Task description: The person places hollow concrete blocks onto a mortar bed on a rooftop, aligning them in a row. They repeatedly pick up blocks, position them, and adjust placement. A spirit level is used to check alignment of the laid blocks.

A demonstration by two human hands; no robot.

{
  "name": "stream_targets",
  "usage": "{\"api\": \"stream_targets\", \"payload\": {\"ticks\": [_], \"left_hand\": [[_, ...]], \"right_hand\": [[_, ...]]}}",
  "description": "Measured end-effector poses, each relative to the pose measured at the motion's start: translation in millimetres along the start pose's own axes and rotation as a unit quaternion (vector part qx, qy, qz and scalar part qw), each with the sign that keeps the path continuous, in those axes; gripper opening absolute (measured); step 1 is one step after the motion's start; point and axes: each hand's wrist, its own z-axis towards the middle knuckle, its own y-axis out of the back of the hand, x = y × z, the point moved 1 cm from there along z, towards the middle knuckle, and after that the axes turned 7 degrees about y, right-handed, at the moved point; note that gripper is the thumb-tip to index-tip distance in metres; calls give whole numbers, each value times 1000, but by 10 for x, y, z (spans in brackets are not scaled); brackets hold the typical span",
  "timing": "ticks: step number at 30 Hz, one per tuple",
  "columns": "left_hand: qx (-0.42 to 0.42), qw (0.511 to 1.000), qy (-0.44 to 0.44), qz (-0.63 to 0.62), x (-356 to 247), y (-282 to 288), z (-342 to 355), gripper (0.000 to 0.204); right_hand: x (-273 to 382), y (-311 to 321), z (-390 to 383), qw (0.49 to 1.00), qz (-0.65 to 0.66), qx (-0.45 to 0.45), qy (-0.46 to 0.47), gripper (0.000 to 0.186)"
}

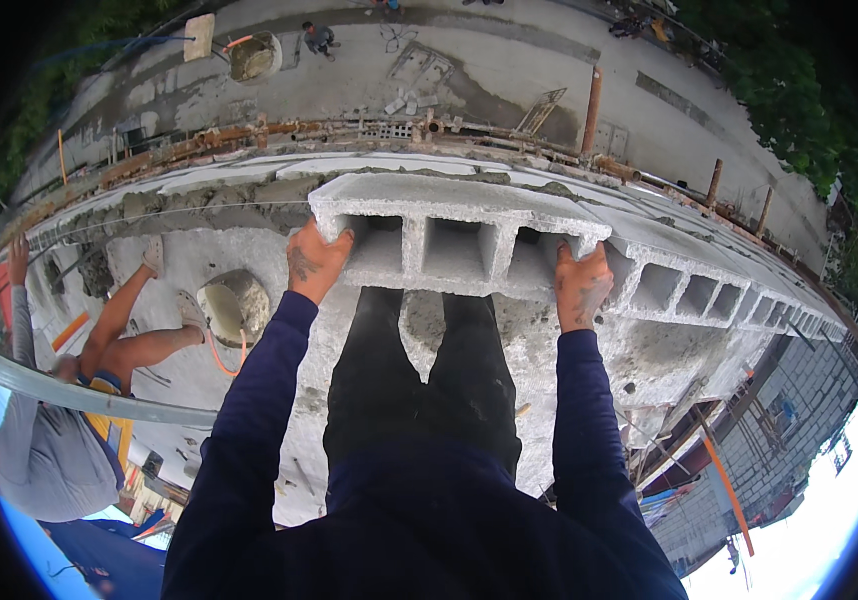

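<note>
A grey concrete hollow block (449, 198) lies across the front of me, its three cavities facing me. My left hand (316, 262) grips its left end, fingers hooked toward the end cavity. At the opposite end my right hand (581, 288) is closed round the corner, with the fingertips partly hidden. The block sits at the wall line, in line with a row of laid hollow blocks (694, 292) running off to the right; its right end meets or nearly meets that row. Wet mortar (199, 205) is spread along the wall to the left, under a thin taut string (249, 204).
At left a co-worker (59, 440) in a grey top reaches toward the wall. A mortar bucket (234, 305) with an orange handle stands between us. Rusty pipes (592, 110) rise beyond the wall, above a lower ground level where another person (319, 38) is. A metal bar (89, 393) crosses the left side.
</note>
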Motion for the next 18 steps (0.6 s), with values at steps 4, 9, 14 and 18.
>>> {"api": "stream_targets", "payload": {"ticks": [4,9,14,18], "left_hand": [[6,1000,14,2,19,-8,8,35],[16,1000,-3,3,13,-3,16,35],[13,999,15,39,1,15,10,39],[6,999,39,-7,-16,16,-9,38]], "right_hand": [[9,-9,-21,997,-30,-54,35,52],[-39,-49,-15,999,-27,-22,8,53],[-38,-53,-1,997,-44,-53,39,55],[-61,-37,14,997,-1,-39,61,61]]}}
